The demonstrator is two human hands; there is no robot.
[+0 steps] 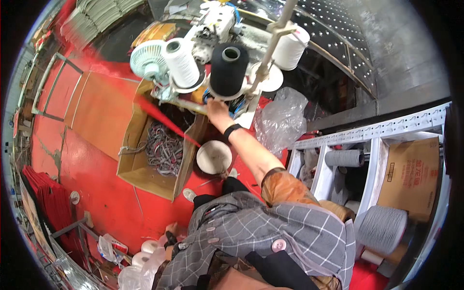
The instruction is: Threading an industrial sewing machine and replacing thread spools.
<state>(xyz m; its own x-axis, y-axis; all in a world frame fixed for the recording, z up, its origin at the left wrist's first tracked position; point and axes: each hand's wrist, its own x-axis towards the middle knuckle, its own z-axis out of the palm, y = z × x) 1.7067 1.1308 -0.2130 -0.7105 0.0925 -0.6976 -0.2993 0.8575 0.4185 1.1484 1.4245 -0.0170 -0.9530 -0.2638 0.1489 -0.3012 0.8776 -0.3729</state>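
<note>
My right hand (218, 111), a black band on its wrist, reaches forward to the edge of a sewing machine's table. Its fingers are curled closed just below a black thread cone (229, 67); what they hold, if anything, is hidden. Beside that cone stands a white thread cone (181, 63), with a small pale green fan (149, 59) to its left. The sewing machine (212, 26) is behind them. My left hand (172, 226) hangs low at my side, small in the picture, and its fingers cannot be made out.
An open cardboard box (126, 166) of grey and red strips (164, 147) stands on the red floor, next to a round stool (214, 157). Clear plastic (282, 116) lies right of the table. A white rack (372, 159) with grey yarn cones (382, 229) is at the right.
</note>
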